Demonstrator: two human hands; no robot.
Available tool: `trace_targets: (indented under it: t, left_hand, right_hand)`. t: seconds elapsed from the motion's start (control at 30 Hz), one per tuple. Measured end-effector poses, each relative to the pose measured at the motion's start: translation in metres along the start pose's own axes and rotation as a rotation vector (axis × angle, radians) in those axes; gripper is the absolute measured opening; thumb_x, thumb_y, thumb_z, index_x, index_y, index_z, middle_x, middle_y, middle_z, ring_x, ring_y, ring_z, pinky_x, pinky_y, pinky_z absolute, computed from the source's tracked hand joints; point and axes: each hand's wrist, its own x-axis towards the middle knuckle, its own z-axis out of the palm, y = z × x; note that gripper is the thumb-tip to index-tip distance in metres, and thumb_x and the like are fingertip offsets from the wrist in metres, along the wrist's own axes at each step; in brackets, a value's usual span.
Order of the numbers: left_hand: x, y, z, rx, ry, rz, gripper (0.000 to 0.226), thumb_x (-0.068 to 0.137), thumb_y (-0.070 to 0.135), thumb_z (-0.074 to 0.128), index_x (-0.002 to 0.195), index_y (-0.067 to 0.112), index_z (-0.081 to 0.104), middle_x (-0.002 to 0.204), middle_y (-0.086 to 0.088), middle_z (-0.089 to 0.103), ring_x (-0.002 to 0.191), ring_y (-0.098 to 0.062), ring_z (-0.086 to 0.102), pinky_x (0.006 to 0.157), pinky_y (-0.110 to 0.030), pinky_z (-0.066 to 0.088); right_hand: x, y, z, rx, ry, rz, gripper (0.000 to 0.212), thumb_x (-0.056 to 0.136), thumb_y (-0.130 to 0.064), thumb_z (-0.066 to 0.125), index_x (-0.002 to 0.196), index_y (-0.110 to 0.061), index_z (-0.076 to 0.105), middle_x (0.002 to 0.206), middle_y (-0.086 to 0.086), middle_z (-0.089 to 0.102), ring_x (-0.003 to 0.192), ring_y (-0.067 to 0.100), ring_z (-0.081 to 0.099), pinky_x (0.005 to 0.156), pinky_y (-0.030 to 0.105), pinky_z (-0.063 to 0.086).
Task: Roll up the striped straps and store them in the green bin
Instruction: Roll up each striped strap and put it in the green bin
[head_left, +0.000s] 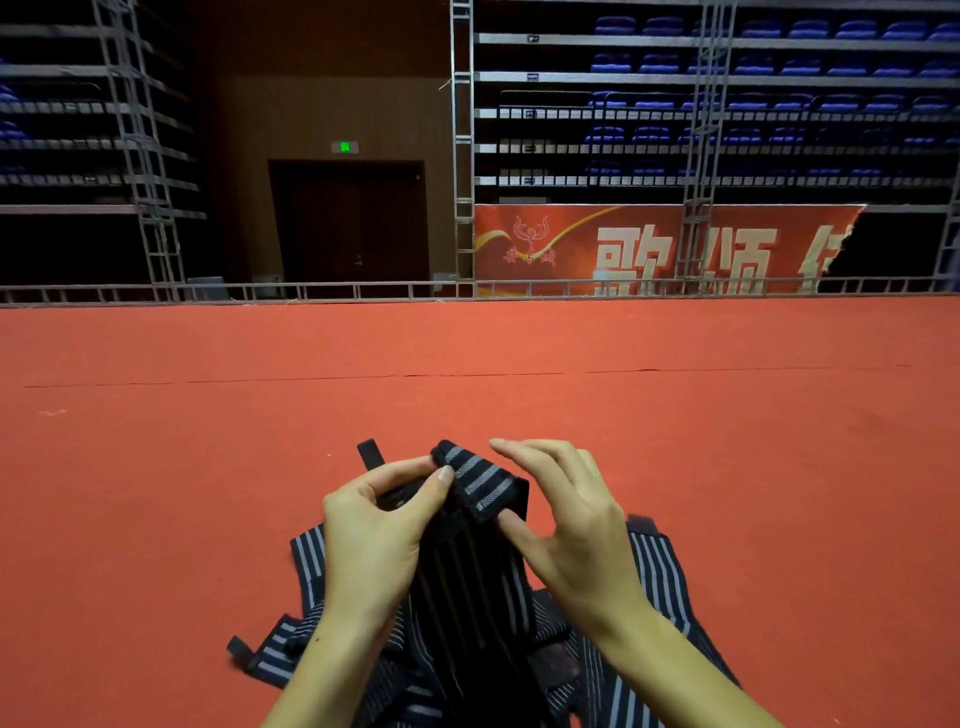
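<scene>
Wide red carpet (467, 364) across the whole floor, with a thin seam running side to side. Beyond its far edge, a low metal railing (363, 289), then tiers of blue seats (753, 67) behind metal truss towers (462, 156). Below the seats on the right, a red banner (649, 249) with large pale characters, torn at its right end. In the middle of the back wall, a dark double door (349, 223) under a small green exit sign (344, 147).

Near the bottom of the view, a heap of striped straps (660, 577) lying loose on the carpet, dark with pale grey stripes, spread to both sides under the forearms. Above the heap, one strap (480, 480) held up between both hands, its top end folded over into the start of a roll, its length hanging down into the pile.

Left hand (371, 525) pinching the strap's upper edge between thumb and curled forefinger. Right hand (566, 514) against the folded end, thumb pressed on it from below, fingers spread and lightly bent above it.

A short black tab (370, 453) sticking up just behind the left hand.

Green bin nowhere in view.
</scene>
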Motion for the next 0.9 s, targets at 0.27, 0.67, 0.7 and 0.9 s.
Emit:
trace_targets:
  t: [0.27, 0.67, 0.7, 0.9]
  left_hand:
    - [0.003, 0.005, -0.015, 0.085, -0.224, 0.066, 0.032, 0.092, -0.002, 0.080, 0.114, 0.021, 0.083, 0.111, 0.005, 0.083, 0.111, -0.012, 0.078, 0.104, -0.044, 0.059]
    - [0.001, 0.012, -0.032, 0.096, -0.386, 0.278, 0.045, 0.096, -0.004, 0.072, 0.123, 0.030, 0.079, 0.138, 0.008, 0.074, 0.138, -0.012, 0.063, 0.115, -0.036, 0.052]
    - [0.001, 0.013, -0.032, 0.084, -0.392, 0.287, 0.045, 0.096, -0.006, 0.071, 0.122, 0.029, 0.080, 0.139, 0.007, 0.074, 0.139, -0.013, 0.063, 0.115, -0.033, 0.051]
    - [0.006, 0.013, -0.034, 0.042, -0.303, 0.312, 0.037, 0.094, -0.006, 0.072, 0.125, 0.013, 0.077, 0.132, 0.003, 0.077, 0.133, -0.015, 0.068, 0.110, -0.032, 0.055]
  right_hand:
    - [0.009, -0.009, 0.002, 0.321, 0.047, 0.064, 0.080, 0.093, 0.003, 0.078, 0.159, -0.031, 0.046, 0.105, -0.014, 0.077, 0.101, 0.004, 0.075, 0.093, 0.028, 0.061]
    - [0.014, 0.000, -0.019, 0.629, -0.076, 0.495, 0.069, 0.099, -0.015, 0.076, 0.155, -0.034, 0.040, 0.094, 0.001, 0.082, 0.090, 0.018, 0.080, 0.087, 0.032, 0.061]
    - [0.014, 0.002, -0.020, 0.711, -0.109, 0.531, 0.069, 0.100, -0.014, 0.075, 0.155, -0.034, 0.039, 0.096, 0.006, 0.082, 0.093, 0.022, 0.080, 0.089, 0.035, 0.061]
    - [0.015, 0.006, -0.027, 0.869, -0.152, 0.617, 0.062, 0.099, -0.013, 0.075, 0.151, -0.032, 0.047, 0.098, 0.019, 0.080, 0.088, 0.032, 0.077, 0.085, 0.041, 0.062]
